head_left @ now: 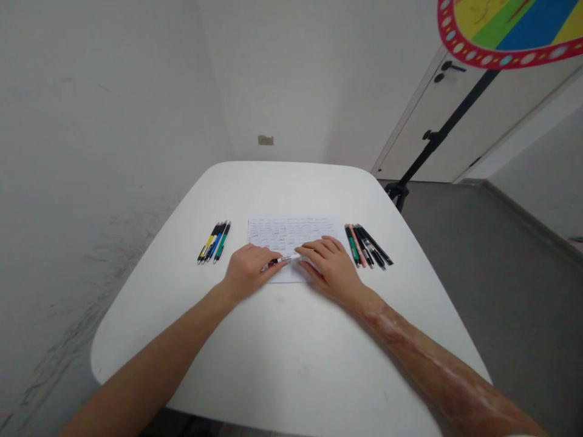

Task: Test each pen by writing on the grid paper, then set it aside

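Between my two hands a slim pen (286, 258), white or clear with a dark end, lies crosswise above a sheet of paper. My left hand (249, 265) pinches its dark end between thumb and fingers. The pale end is pinched by my right hand (331, 264). Under both hands the white paper (291, 228) carries rows of blue handwriting; its lower part is partly covered. Left of the paper lies a group of pens (214, 241) in yellow, white, blue and green with black. To the right is another group of pens (368, 246), green, pink and black.
The white table (282, 340) has rounded corners, with walls at its left and far side. On the right, a black stand (428, 145) bears a colourful wheel (514, 30) in front of a white door (483, 121).
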`<state>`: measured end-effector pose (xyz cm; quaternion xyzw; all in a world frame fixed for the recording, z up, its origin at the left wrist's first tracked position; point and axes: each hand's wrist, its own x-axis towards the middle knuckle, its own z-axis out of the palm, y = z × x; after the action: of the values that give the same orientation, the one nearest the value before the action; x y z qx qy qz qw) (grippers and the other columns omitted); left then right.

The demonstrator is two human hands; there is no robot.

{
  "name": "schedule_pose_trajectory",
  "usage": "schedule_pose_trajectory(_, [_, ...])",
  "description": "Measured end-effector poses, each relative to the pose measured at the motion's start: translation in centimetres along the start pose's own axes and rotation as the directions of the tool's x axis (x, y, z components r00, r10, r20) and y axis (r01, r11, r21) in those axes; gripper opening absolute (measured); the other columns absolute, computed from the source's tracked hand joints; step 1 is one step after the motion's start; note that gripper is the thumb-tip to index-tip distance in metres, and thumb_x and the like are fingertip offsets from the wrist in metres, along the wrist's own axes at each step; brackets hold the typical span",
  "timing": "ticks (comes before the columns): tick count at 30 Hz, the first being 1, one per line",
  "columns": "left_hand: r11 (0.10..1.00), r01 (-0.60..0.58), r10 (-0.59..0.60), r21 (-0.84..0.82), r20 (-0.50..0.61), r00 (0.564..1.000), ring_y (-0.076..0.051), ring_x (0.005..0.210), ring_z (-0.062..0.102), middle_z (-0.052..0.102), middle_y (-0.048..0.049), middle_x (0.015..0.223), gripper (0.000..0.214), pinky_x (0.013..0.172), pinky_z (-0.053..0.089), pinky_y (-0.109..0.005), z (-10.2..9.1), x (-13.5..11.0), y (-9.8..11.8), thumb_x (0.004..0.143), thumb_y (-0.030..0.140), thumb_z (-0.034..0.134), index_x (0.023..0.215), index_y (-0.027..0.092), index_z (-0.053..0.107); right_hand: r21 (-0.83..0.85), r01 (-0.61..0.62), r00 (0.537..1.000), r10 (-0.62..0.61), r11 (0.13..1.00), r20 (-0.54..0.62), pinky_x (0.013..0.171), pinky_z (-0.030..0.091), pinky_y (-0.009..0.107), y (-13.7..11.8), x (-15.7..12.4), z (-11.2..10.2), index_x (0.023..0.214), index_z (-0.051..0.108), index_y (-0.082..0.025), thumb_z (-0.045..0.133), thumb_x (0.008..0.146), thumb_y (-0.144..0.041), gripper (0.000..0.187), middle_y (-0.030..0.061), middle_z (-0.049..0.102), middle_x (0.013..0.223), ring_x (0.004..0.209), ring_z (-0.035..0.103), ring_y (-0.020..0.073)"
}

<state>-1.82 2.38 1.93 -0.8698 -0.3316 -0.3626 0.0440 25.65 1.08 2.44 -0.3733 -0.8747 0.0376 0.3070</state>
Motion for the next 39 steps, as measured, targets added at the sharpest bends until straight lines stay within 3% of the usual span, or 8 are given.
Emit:
schedule_pose_trajectory(3, [1.0,0.007,-0.007,0.008,0.018,1.0,-0.015,0.066,0.07,0.079,-0.0004,0.077,0.033,0.073,0.052,-0.033,0.1,0.0,0.2,0.113,0.048,0.064,0.101,0.022,0.081,0.026,0.049,0.991,-0.051,0.998,0.125,0.099,0.053,0.05,0.0,0.1,0.5,0.144,0.067,-0.028,0.057,0.106,-0.01,0.044,0.0117,0.079,0.126,0.112,0.07,0.0297])
schedule_pose_trajectory(9, [0.997,0.07,-0.071,-0.014,-0.027,0.997,-0.016,0.066,0.069,0.08,-0.0018,0.079,0.031,0.072,0.052,-0.033,0.3,-0.2,-0.1,0.113,0.046,0.064,0.106,0.021,0.082,-0.014,0.068,0.97,-0.063,0.998,0.236,0.102,0.053,0.049,1.1,0.8,0.0,0.155,0.056,-0.031,0.054,0.088,0.006,0.076,0.0083,0.074,0.143,0.117,0.069,0.0284])
schedule_pose_trajectory(12, [0.992,0.123,-0.124,-0.033,-0.043,0.991,-0.016,0.066,0.068,0.08,-0.0025,0.079,0.031,0.072,0.053,-0.034,0.3,-0.2,-0.2,0.112,0.043,0.063,0.102,0.02,0.081,0.076,-0.032,0.994,0.024,0.997,0.107,0.1,0.052,0.049,1.6,1.6,-0.2,0.143,0.062,-0.026,0.051,0.093,0.0,0.057,0.0115,0.076,0.134,0.114,0.068,0.0302])
schedule_pose_trajectory(14, [0.989,0.146,-0.147,-0.04,-0.022,0.989,-0.017,0.067,0.068,0.079,-0.0028,0.078,0.031,0.073,0.053,-0.035,0.4,-0.2,-0.3,0.112,0.041,0.062,0.099,0.021,0.08,0.231,-0.17,0.982,0.183,0.958,-0.035,0.094,0.052,0.045,1.8,2.2,0.0,0.13,0.063,-0.024,0.05,0.101,-0.01,0.034,0.0111,0.076,0.117,0.103,0.067,0.029])
schedule_pose_trajectory(17, [0.991,0.128,-0.127,-0.041,0.023,0.992,-0.021,0.082,0.073,0.08,-0.0052,0.087,0.025,0.082,0.056,-0.039,0.5,0.0,-0.3,0.111,0.038,0.063,0.103,0.02,0.078,0.543,-0.298,0.891,0.432,0.785,-0.137,0.075,0.046,0.038,1.7,3.3,0.3,0.104,0.058,-0.026,0.056,0.107,-0.035,0.01,0.0034,0.063,0.091,0.082,0.056,0.0235])
schedule_pose_trajectory(21, [0.995,0.098,-0.095,-0.034,0.089,0.991,-0.026,0.099,0.073,0.081,-0.0076,0.1,0.018,0.091,0.056,-0.044,0.6,0.1,-0.3,0.109,0.035,0.066,0.111,0.02,0.075,0.866,-0.27,0.831,0.556,0.421,-0.012,0.058,0.03,0.035,1.0,5.1,0.2,0.07,0.038,-0.027,0.05,0.103,-0.079,0.062,-0.0031,0.033,0.066,0.059,0.031,0.0177])
schedule_pose_trajectory(25, [0.997,0.075,-0.071,-0.02,0.136,0.988,-0.026,0.101,0.072,0.081,-0.008,0.107,0.016,0.093,0.056,-0.045,0.5,0.0,-0.3,0.109,0.034,0.066,0.111,0.02,0.073,0.952,-0.267,0.83,0.537,0.149,0.149,0.053,0.025,0.037,0.2,6.2,-0.1,0.059,0.025,-0.028,0.038,0.097,-0.093,0.076,-0.0047,0.02,0.059,0.054,0.02,0.016])
schedule_pose_trajectory(39, [0.996,0.091,-0.086,-0.015,0.215,0.973,-0.027,0.102,0.071,0.079,-0.0082,0.11,0.015,0.091,0.056,-0.045,0.6,-0.1,-0.5,0.106,0.031,0.071,0.113,0.019,0.071,0.983,-0.075,0.788,0.594,-0.165,0.16,0.048,0.021,0.035,1.3,4.8,1.3,0.058,0.021,-0.03,0.043,0.093,-0.089,0.073,-0.0049,0.016,0.055,0.053,0.014,0.0172])
